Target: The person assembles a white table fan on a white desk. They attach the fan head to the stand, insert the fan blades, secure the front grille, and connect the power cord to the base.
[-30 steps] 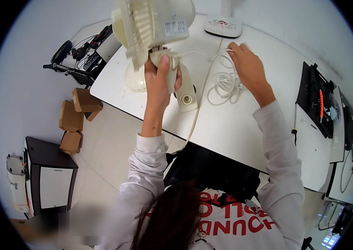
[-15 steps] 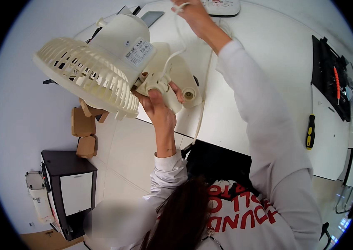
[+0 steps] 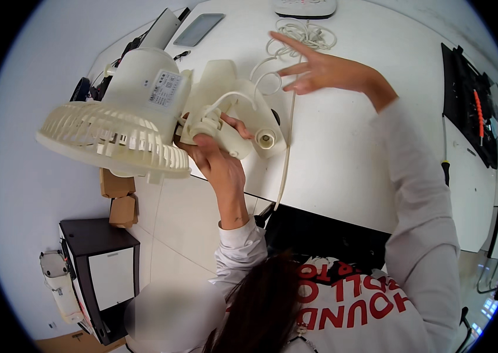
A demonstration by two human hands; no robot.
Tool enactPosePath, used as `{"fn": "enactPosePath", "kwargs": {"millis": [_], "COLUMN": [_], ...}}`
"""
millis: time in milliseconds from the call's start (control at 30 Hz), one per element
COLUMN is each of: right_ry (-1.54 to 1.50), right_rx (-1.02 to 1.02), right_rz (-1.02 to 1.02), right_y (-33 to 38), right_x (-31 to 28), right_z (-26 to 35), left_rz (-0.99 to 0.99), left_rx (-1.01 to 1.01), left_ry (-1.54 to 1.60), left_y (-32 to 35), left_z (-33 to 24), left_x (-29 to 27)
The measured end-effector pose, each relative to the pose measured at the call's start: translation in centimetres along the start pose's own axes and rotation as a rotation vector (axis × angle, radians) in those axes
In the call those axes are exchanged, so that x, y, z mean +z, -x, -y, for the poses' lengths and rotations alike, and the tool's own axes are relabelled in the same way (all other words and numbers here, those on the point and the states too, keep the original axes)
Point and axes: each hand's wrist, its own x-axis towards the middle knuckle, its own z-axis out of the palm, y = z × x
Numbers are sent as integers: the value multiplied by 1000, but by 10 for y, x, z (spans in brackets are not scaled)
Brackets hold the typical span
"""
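Left hand (image 3: 216, 162) is clenched around the neck of a cream clip-on fan (image 3: 137, 115), lifting it off the white table (image 3: 343, 147). The fingers wrap the joint between the motor housing and the clamp base (image 3: 243, 117). The fan sits at about ten o'clock in the view, tilted so its round grille (image 3: 111, 141) faces down and to the left, with the motor housing above it carrying a small grey label. The clamp base points toward three o'clock, its round end just above the table edge.

Right hand (image 3: 319, 70) hovers at about one o'clock over the table, fingers spread and released, gripping nothing. A white power cord (image 3: 287, 135) runs from the fan past this hand; whether the fingertips touch it cannot be told. More of the cord lies in a loose coil (image 3: 305, 32) at twelve o'clock, just beyond the right hand.

A dark phone (image 3: 198, 29) lies flat on the table at eleven o'clock, and a white round-cornered device (image 3: 303, 7) sits at the top rim. At three o'clock a black tray (image 3: 466, 106) holds an orange-handled tool (image 3: 479, 112). Down at eight o'clock, on the floor, stand a small black-and-white cabinet (image 3: 102, 276) and two brown cardboard boxes (image 3: 118, 197).
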Motion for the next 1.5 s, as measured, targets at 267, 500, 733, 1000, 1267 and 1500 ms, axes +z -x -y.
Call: {"fn": "enactPosePath", "kwargs": {"millis": [267, 500, 733, 1000, 1267, 1500], "right_ry": [361, 154, -250, -495, -870, -882], "right_rx": [44, 130, 180, 316, 248, 193], "right_rz": [115, 54, -124, -374, -850, -968], "right_y": [12, -44, -44, 64, 158, 193], "right_x": [32, 67, 67, 67, 57, 42], "right_z": [-27, -1, 1, 23, 8, 5], "left_rz": [-32, 28, 146, 281, 564, 639], "left_rx": [24, 71, 83, 85, -74, -230], "left_ry": [25, -80, -174, -155, 278, 286], "left_y": [-7, -9, -21, -35, -20, 13], "left_z": [8, -6, -23, -32, 11, 53], "left_x": [-10, -11, -11, 42, 133, 180]}}
